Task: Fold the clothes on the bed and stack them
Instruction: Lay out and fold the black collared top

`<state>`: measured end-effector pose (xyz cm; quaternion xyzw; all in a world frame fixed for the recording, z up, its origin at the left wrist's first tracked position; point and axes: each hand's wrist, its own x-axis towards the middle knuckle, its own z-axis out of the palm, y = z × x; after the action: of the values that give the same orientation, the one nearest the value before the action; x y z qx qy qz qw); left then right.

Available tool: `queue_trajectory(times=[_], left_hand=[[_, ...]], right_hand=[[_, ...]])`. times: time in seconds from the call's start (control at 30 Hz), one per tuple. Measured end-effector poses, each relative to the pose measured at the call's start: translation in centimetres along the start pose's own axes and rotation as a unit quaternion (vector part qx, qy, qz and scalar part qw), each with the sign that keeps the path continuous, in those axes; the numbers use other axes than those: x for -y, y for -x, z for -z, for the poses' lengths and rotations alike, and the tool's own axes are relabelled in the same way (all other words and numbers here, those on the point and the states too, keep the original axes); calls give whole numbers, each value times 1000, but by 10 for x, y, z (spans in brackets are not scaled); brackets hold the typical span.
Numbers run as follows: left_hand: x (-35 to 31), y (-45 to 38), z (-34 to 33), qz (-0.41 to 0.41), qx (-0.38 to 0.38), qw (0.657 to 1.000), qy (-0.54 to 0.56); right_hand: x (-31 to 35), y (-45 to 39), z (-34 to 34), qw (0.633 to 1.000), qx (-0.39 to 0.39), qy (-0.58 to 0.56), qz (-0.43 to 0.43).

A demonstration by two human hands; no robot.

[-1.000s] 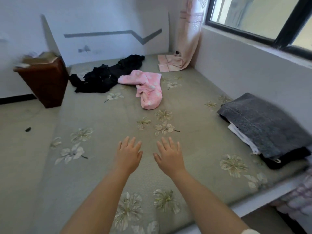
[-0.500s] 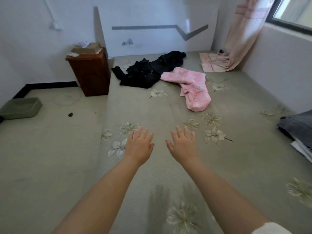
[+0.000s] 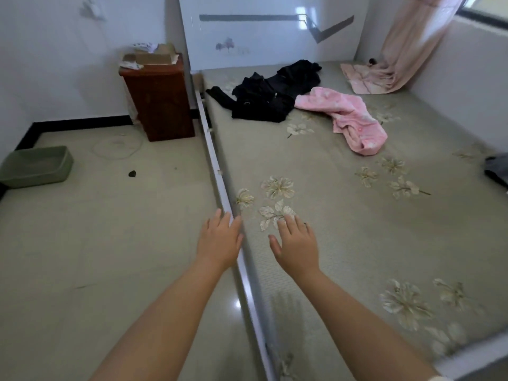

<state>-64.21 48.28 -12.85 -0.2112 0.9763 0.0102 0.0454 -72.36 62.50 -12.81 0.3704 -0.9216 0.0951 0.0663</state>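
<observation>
head view: left hand [image 3: 218, 240] and right hand [image 3: 297, 244] both empty, fingers spread, held out near the bed's [image 3: 316, 215] side edge. black clothes [image 3: 270, 96] and pink garment [image 3: 354, 119] lie unfolded, touching, far up by the headboard. risk: they're well out of reach, so a long lean could drag both together. green tub [image 3: 37, 166] on the floor: contents can't tell.

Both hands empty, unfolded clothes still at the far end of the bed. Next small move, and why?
Probably reach forward for the pink garment. Both the left hand and right hand are open and hold nothing, well short of the clothes. The pink piece lies crumpled and nearer than the black clothes by the headboard, so it looks like the easiest one to pull in and fold.
</observation>
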Motion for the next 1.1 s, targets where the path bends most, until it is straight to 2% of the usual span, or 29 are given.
queue_trajectory(times=[0.17, 0.23, 0.33, 0.43, 0.83, 1.1], left_hand=[[55, -15, -5, -1, -3, 1000, -5], [70, -30, -5, -5, 4, 1000, -6], [91, -65, -1, -13, 2, 1000, -1], [115, -110, 8, -32, -15, 999, 0], [270, -371, 88, -56, -5, 998, -35], [377, -567, 84, -82, -15, 995, -52]], right_hand=[[57, -33, -14, 1000, 15, -1, 8], [65, -51, -24, 1000, 22, -15, -3], [68, -89, -38, 996, 81, -4, -34], [70, -140, -50, 996, 74, 4, -51], [87, -440, -67, 990, 63, 24, -121], [96, -625, -130, 982, 91, 59, -156]])
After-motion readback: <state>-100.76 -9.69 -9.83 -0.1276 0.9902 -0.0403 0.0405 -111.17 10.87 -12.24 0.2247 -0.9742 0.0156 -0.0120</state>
